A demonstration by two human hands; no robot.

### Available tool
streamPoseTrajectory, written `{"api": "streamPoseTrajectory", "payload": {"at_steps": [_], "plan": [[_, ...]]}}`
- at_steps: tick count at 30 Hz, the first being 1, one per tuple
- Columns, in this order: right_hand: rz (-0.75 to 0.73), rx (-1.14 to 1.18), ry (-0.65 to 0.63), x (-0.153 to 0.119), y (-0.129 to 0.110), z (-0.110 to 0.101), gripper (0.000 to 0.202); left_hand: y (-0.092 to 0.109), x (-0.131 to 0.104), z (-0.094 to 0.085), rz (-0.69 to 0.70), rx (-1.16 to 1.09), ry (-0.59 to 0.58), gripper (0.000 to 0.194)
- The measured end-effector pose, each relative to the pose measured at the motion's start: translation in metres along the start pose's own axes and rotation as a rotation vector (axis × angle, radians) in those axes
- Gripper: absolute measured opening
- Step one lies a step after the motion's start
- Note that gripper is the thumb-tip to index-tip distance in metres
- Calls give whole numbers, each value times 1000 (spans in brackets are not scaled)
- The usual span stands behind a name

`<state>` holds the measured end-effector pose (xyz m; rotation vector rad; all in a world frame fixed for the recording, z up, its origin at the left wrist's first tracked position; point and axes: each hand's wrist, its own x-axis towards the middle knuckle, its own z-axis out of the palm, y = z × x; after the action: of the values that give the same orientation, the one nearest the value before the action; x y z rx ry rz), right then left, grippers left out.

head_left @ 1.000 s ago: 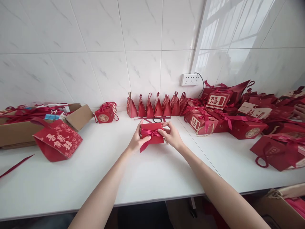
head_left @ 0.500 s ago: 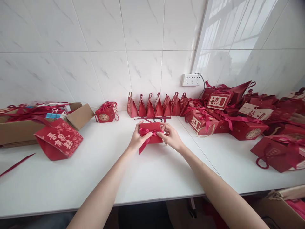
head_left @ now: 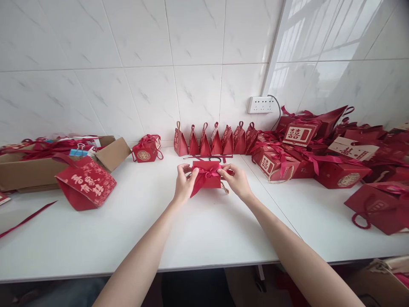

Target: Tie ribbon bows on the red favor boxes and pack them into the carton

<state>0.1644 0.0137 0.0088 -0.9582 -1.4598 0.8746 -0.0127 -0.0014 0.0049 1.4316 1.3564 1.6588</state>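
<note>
Bow (head_left: 208,171): pinched either side by left hand (head_left: 184,183) and right hand (head_left: 238,182), on box (head_left: 213,183) between, likely at tightening, next needing even pull.

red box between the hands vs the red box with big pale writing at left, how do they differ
The box between the hands has a ribbon bow, pinched by the left hand and right hand; no hand touches the box with pale writing.
The first shows a pale cord at its right side; the second has a red strap at its top.
The first's visible face is plain; the second's is printed.
Both are red.
</note>
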Motion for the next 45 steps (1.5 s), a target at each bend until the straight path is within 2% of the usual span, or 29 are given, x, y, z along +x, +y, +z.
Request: {"api": "streamPoseTrajectory", "payload": {"at_steps": [4,6,10,13,16,21,25,27,28,30,33,36,39,42,45], "plan": [[64,135,0,3,3,-2,44,-4,2,-1,10,-74,-157,44],[100,191,24,5,3,-4,45,-5,4,-1,-26,-63,-186,47],[174,279,61,8,1,-6,45,3,7,-7,-126,236,-180,40],[215,303,48,9,-1,-9,43,13,8,-13,-151,347,-280,51],[269,359,7,10,-2,-12,42,18,9,-17,-156,211,-386,49],[301,424,-46,11,-2,-17,38,14,13,-22,-207,42,-409,43],[332,457,-105,11,0,-18,35,16,16,-33,-287,-3,-624,41],[342,470,-125,11,1,-19,34,17,18,-38,-320,-3,-672,38],[349,476,-129,12,2,-19,33,16,19,-40,-329,2,-650,38],[359,494,-128,13,4,-19,31,13,22,-40,-309,27,-532,38],[358,516,-125,14,6,-20,30,5,25,-36,-159,129,-350,40],[361,526,-107,15,6,-20,30,0,25,-34,44,372,-188,34],[361,564,-54,15,2,-22,30,0,23,-37,109,589,-45,26],[337,610,58,16,0,-27,27,1,24,-42,104,608,23,17],[306,685,199,19,-1,-34,21,-1,27,-47,130,577,16,17]]}}
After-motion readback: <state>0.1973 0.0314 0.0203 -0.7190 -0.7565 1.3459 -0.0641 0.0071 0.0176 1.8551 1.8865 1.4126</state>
